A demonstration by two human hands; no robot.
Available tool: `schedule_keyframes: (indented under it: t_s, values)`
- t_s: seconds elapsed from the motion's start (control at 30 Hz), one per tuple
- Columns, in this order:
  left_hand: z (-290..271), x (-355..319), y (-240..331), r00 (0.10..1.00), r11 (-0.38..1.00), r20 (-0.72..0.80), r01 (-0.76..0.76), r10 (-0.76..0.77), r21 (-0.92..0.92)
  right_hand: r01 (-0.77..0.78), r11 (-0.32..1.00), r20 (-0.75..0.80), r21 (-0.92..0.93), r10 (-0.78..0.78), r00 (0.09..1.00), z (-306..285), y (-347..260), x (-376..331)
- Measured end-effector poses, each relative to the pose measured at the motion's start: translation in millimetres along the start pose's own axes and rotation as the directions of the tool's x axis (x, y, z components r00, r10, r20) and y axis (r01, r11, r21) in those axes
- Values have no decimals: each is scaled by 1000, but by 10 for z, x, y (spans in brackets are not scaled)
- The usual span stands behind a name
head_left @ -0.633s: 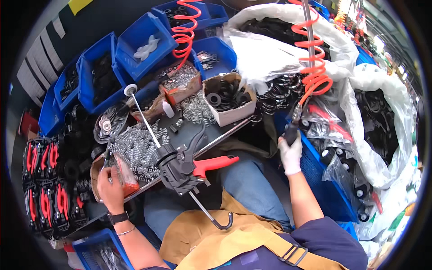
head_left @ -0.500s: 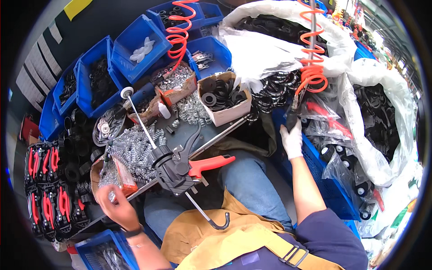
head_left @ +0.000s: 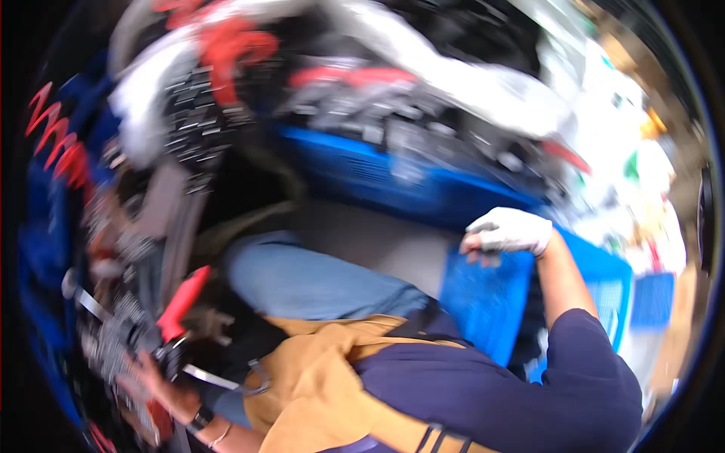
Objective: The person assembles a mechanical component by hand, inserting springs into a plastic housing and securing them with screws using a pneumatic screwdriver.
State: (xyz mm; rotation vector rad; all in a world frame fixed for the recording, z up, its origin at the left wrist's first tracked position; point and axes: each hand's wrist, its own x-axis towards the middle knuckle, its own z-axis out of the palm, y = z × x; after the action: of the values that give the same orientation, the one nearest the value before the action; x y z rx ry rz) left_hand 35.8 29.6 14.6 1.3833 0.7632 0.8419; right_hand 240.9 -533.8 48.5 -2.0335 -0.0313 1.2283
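My left hand (head_left: pixel 153 386) is at the lower left, against the black body of a caulking gun (head_left: pixel 181 303) with a red handle and a hooked metal rod. Motion smears its fingers, so whether they grip the tool cannot be made out. Out to the right, my right hand (head_left: pixel 504 231) wears a white glove that leaves the fingertips bare. Its fingers hang loosely bent and apart, with nothing visible in them, above a blue plastic crate (head_left: pixel 483 302).
A long blue crate (head_left: pixel 362 177) stands beyond my knees, with bagged black and red parts behind it. White plastic sacking (head_left: pixel 468 83) lines the far side. Red coiled hoses (head_left: pixel 60 143) hang at the left over the blurred, cluttered bench. Another blue crate (head_left: pixel 604 279) stands at the right.
The view has swung right. My right hand has let go of the dark tool on the red hose and moved right. My left hand has moved from the small springs to the caulking gun.
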Motion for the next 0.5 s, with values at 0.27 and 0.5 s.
schedule_keyframes:
  t_s: [0.27, 0.5]
  values:
    - [532, -121, 280, 961, 935, 55, -249, 271, -254, -743, 368, -486, -559, 580, 654, 1702, 2642, -1463]
    - [874, -30, 421, 767, 774, 208, -629, 606, 65, -561, 712, -895, -422, -230, 382, 1040, 3220, -398]
